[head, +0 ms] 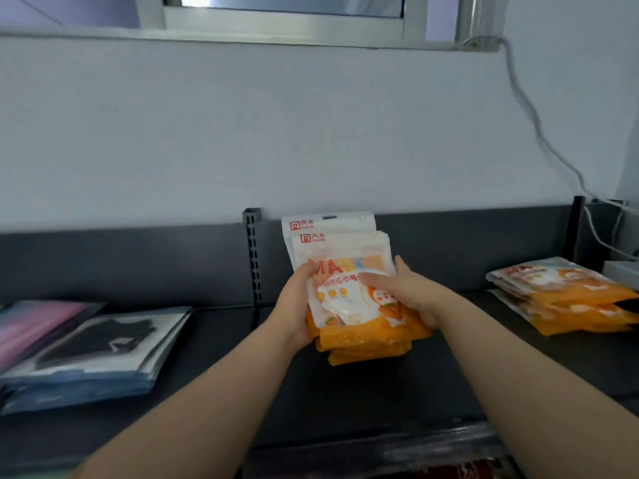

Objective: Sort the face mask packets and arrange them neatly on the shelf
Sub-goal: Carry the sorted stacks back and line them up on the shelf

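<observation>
A stack of orange-and-white face mask packets stands tilted at the middle of the dark shelf, its top leaning toward the back panel. My left hand grips the stack's left edge. My right hand holds the right edge, thumb laid across the front packet. A second pile of the same orange packets lies flat at the right. At the left lies a pile of clear packets with black masks, and beside it pink packets.
A dark back panel with a slotted upright runs behind the shelf. White cables hang down the wall at the right to a white box. A window frame is above. Bare shelf lies in front of the held stack.
</observation>
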